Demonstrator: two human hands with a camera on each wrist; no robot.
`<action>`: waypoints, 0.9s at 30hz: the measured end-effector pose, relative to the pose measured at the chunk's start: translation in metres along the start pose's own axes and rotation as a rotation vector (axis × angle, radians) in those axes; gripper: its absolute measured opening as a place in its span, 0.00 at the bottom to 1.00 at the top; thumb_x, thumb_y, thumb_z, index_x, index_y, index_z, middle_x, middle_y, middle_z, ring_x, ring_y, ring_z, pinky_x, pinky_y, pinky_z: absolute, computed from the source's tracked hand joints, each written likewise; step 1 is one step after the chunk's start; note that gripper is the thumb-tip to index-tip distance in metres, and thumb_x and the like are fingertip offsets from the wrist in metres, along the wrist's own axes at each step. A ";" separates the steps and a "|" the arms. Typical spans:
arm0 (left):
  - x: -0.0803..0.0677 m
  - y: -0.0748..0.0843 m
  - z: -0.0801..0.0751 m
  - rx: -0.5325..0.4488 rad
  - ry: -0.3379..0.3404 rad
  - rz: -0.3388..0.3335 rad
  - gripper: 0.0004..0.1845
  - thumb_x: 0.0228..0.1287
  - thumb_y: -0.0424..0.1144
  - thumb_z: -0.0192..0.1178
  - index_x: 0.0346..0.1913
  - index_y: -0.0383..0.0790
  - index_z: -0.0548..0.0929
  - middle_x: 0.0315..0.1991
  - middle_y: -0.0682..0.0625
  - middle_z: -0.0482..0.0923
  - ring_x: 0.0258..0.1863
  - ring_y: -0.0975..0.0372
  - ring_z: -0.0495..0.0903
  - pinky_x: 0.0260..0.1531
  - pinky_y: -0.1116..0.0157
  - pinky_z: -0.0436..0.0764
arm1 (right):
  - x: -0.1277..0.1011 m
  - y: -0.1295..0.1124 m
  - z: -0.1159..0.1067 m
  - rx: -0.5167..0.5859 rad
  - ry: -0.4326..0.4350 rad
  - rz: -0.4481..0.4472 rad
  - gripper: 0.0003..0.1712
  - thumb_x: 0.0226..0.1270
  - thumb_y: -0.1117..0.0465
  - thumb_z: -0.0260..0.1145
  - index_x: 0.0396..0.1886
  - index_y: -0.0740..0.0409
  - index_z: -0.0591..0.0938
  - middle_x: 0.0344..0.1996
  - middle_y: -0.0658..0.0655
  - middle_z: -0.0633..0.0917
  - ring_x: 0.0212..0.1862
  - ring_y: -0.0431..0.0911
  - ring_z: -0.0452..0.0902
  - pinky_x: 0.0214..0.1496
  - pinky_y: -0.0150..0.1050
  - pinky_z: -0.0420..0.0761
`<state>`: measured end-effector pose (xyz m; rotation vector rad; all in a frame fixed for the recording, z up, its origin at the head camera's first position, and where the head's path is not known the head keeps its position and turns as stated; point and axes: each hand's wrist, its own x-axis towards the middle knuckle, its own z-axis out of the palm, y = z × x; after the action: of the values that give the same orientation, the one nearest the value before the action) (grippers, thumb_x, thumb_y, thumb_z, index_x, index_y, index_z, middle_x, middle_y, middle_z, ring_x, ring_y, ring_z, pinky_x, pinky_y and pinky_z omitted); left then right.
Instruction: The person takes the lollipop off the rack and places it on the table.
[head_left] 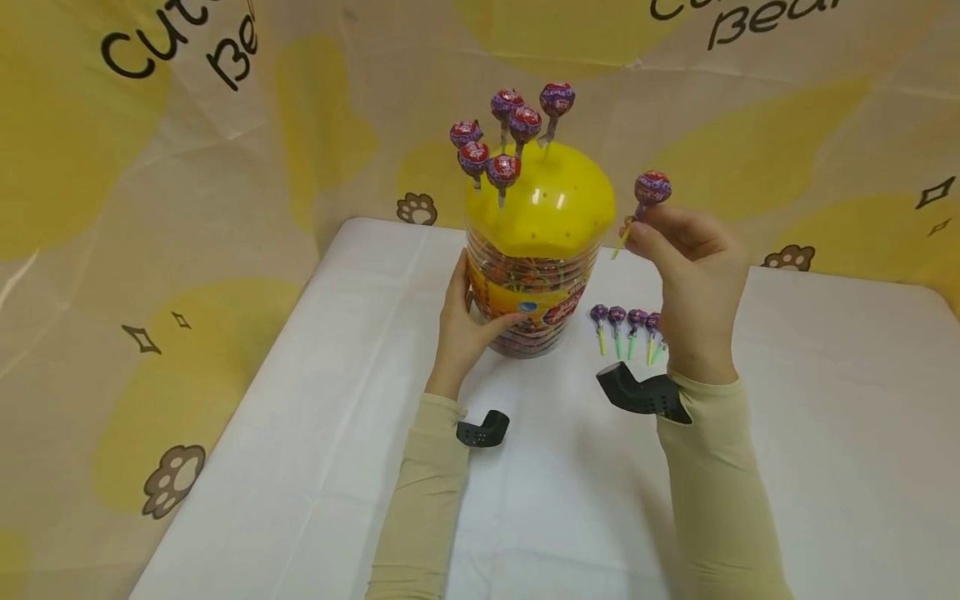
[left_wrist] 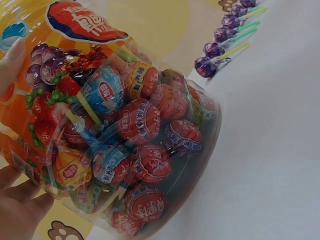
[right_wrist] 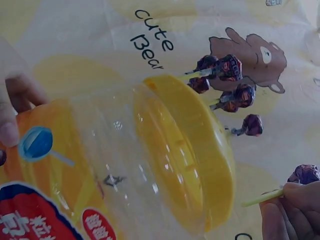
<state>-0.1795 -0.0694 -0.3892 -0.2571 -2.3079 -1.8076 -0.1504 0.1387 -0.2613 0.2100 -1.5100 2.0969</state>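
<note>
With the right hand [head_left: 701, 279] pinching a lollipop [head_left: 652, 188] by its stick [head_left: 621, 242] beside the yellow lid [head_left: 562, 217] and the left hand [head_left: 463, 329] gripping the jar [head_left: 528, 292] on the table [head_left: 360, 350], a slackened left grip could let sideways pressure tip the jar.

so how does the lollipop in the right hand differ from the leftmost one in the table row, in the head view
The held lollipop is in the air, pinched by the right hand; the leftmost lollipop rests on the white tabletop, untouched.
The held lollipop tilts, candy end up; the leftmost lollipop lies flat.
Both have purplish wrappers and yellow sticks.
</note>
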 end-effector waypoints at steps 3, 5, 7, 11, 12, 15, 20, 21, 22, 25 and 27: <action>0.001 0.001 -0.001 -0.003 -0.002 0.003 0.57 0.49 0.37 0.73 0.75 0.44 0.44 0.74 0.47 0.46 0.72 0.59 0.49 0.70 0.61 0.55 | -0.004 0.003 -0.011 -0.013 0.021 0.011 0.08 0.53 0.74 0.71 0.33 0.75 0.84 0.28 0.62 0.85 0.29 0.50 0.82 0.40 0.35 0.84; 0.001 0.001 -0.002 -0.003 0.001 0.007 0.57 0.50 0.37 0.73 0.75 0.44 0.44 0.74 0.47 0.46 0.72 0.58 0.50 0.70 0.61 0.55 | -0.005 0.006 -0.017 -0.006 0.030 0.022 0.09 0.52 0.74 0.71 0.33 0.77 0.83 0.27 0.62 0.85 0.29 0.50 0.81 0.40 0.35 0.85; 0.002 0.002 -0.002 -0.004 0.003 0.010 0.57 0.50 0.38 0.73 0.75 0.44 0.44 0.74 0.47 0.46 0.72 0.58 0.50 0.70 0.61 0.55 | -0.006 0.008 -0.023 -0.001 0.042 0.034 0.09 0.52 0.75 0.71 0.33 0.78 0.83 0.27 0.63 0.85 0.29 0.50 0.82 0.40 0.36 0.85; 0.002 0.002 -0.004 0.003 0.000 0.011 0.57 0.50 0.39 0.73 0.75 0.43 0.44 0.74 0.46 0.46 0.72 0.58 0.50 0.70 0.61 0.55 | -0.007 0.014 -0.036 -0.011 0.077 0.064 0.08 0.51 0.76 0.70 0.33 0.78 0.83 0.26 0.63 0.85 0.28 0.49 0.83 0.38 0.36 0.85; 0.002 0.002 -0.004 0.003 -0.001 0.011 0.57 0.49 0.40 0.73 0.75 0.43 0.44 0.74 0.46 0.46 0.72 0.58 0.50 0.70 0.61 0.55 | -0.007 0.015 -0.038 -0.012 0.087 0.070 0.08 0.51 0.77 0.70 0.32 0.78 0.83 0.26 0.63 0.85 0.28 0.49 0.83 0.38 0.36 0.85; 0.002 0.002 -0.005 0.009 0.000 0.013 0.57 0.49 0.40 0.73 0.75 0.43 0.44 0.74 0.46 0.47 0.72 0.57 0.49 0.70 0.61 0.55 | -0.007 0.018 -0.047 -0.004 0.116 0.082 0.08 0.50 0.78 0.70 0.32 0.79 0.83 0.26 0.63 0.84 0.27 0.49 0.83 0.36 0.36 0.85; 0.000 0.002 -0.004 0.010 -0.006 0.006 0.57 0.50 0.40 0.73 0.75 0.43 0.44 0.74 0.46 0.46 0.72 0.57 0.49 0.70 0.61 0.55 | -0.010 0.022 -0.061 0.001 0.160 0.117 0.08 0.48 0.80 0.69 0.31 0.80 0.82 0.25 0.63 0.84 0.25 0.49 0.83 0.34 0.37 0.85; -0.001 0.002 -0.003 0.008 -0.009 0.004 0.57 0.50 0.39 0.73 0.75 0.44 0.44 0.74 0.46 0.46 0.72 0.57 0.49 0.70 0.61 0.55 | -0.011 0.023 -0.064 0.002 0.168 0.129 0.08 0.48 0.81 0.69 0.31 0.80 0.82 0.25 0.63 0.84 0.25 0.48 0.83 0.33 0.37 0.85; -0.001 0.002 -0.003 0.007 -0.014 0.004 0.57 0.50 0.39 0.73 0.75 0.44 0.43 0.74 0.47 0.46 0.72 0.57 0.49 0.70 0.61 0.55 | -0.012 0.024 -0.067 -0.003 0.176 0.137 0.07 0.48 0.81 0.69 0.31 0.80 0.82 0.25 0.62 0.85 0.25 0.48 0.83 0.33 0.37 0.85; -0.001 0.001 -0.002 0.001 -0.016 0.011 0.56 0.51 0.39 0.72 0.75 0.44 0.43 0.74 0.47 0.46 0.72 0.57 0.49 0.70 0.61 0.55 | -0.015 0.026 -0.075 -0.011 0.195 0.160 0.07 0.48 0.82 0.68 0.30 0.79 0.83 0.24 0.62 0.85 0.24 0.48 0.83 0.32 0.36 0.85; -0.002 0.001 -0.002 -0.004 -0.014 0.012 0.56 0.51 0.38 0.72 0.75 0.44 0.43 0.74 0.47 0.46 0.72 0.57 0.49 0.70 0.60 0.55 | -0.017 0.027 -0.080 -0.019 0.203 0.178 0.07 0.48 0.82 0.68 0.30 0.79 0.83 0.24 0.62 0.85 0.24 0.47 0.83 0.32 0.36 0.85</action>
<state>-0.1774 -0.0708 -0.3885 -0.2847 -2.3075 -1.8106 -0.1355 0.2001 -0.3202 -0.1463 -1.4718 2.1645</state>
